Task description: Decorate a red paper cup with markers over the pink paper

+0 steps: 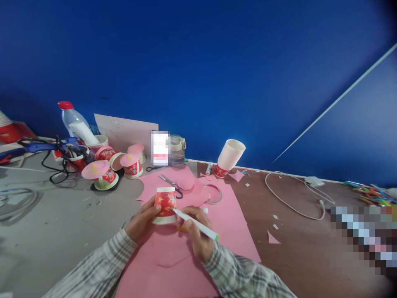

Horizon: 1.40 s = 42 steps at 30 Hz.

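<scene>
Left fingers point(156, 210) gripping red cup point(165, 200), print point(168, 209) too small to read; right fingers point(196, 212) holding white marker point(201, 228).

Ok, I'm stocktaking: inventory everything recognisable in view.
Tapered paper cup: 1, red, centre
Slim marker: 1, white, centre
Large paper sheet: 1, pink, centre
Metal scissors: 1, silver, on sheet
Thin ring: 1, pale, on sheet
Decorated paper cups: at least 4, red-pink, left
Nested cup stack: 1, white, rear
Plastic bottle: 1, clear, left
Lidded container: 1, clear, rear
Cable: 1, white, right
Thin sticks: several, multicoloured, right
Wall: 1, blue, behind
Left hand, right hand: 2, plaid sleeves, centre
</scene>
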Tool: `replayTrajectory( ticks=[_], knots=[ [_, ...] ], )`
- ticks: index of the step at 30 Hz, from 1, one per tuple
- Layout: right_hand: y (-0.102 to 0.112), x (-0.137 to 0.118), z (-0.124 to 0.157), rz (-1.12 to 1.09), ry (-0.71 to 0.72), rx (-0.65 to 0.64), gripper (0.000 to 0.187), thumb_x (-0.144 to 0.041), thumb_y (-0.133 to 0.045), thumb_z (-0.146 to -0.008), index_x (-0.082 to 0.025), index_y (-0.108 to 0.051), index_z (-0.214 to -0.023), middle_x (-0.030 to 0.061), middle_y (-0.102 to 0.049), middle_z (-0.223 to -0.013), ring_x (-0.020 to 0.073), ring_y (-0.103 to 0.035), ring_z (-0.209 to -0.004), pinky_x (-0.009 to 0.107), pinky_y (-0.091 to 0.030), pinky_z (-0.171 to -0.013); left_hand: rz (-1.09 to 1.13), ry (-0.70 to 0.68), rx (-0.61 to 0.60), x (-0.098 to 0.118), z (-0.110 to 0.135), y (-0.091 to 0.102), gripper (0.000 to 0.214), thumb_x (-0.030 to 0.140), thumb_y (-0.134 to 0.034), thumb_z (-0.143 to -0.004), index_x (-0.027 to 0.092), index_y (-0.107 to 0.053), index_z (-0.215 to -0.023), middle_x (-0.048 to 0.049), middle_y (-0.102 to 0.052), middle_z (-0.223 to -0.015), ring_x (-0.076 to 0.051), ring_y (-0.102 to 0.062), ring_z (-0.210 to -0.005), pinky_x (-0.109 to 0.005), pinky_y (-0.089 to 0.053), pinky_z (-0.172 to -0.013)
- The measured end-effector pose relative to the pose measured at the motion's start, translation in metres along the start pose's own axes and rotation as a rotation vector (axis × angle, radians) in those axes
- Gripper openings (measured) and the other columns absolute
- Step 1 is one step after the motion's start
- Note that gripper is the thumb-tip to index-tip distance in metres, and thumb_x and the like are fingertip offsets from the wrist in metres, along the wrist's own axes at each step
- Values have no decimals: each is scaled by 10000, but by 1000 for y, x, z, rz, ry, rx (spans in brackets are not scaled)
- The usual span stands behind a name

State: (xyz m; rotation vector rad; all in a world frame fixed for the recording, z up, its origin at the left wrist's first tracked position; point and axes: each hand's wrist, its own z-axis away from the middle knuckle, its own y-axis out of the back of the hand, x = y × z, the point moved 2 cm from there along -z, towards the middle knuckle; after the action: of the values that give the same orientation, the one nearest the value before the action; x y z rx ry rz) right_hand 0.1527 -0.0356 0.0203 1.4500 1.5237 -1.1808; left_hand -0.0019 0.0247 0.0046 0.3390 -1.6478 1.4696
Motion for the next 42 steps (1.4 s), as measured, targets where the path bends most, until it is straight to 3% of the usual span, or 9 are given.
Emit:
replayTrajectory(
  ticks=[26, 33, 42],
  knots=[
    [-1, 2, -2, 16, -19, 18, 238, -380, -556, -786, -164, -634, -846, 42, -628, -616, 173, -570, -452, 273, -516, -400, -32, 13, 22, 2, 2, -5, 325, 154, -621, -631, 121, -627, -954, -155, -715, -746, -354, -621, -671, -444, -474, -572],
    [-4, 0, -4, 88, 48, 33, 183, -322, -533, -808, -179, -632, -865, 31, -625, -612, 173, -585, -453, 259, -517, -409, -41, 14, 26, 3, 1, -6, 370, 147, -627, -619, 123, -609, -988, -143, -711, -748, -341, -617, -670, -435, -480, -570],
    [0, 5, -1, 91, 30, -41, 170, -295, -539, -805, -188, -629, -902, 45, -641, -683, 192, -616, -521, 291, -550, -471, -25, 11, 20, 2, 2, -6, 366, 145, -629, -620, 119, -617, -986, -147, -716, -763, -334, -618, -682, -431, -480, -591]
  ],
)
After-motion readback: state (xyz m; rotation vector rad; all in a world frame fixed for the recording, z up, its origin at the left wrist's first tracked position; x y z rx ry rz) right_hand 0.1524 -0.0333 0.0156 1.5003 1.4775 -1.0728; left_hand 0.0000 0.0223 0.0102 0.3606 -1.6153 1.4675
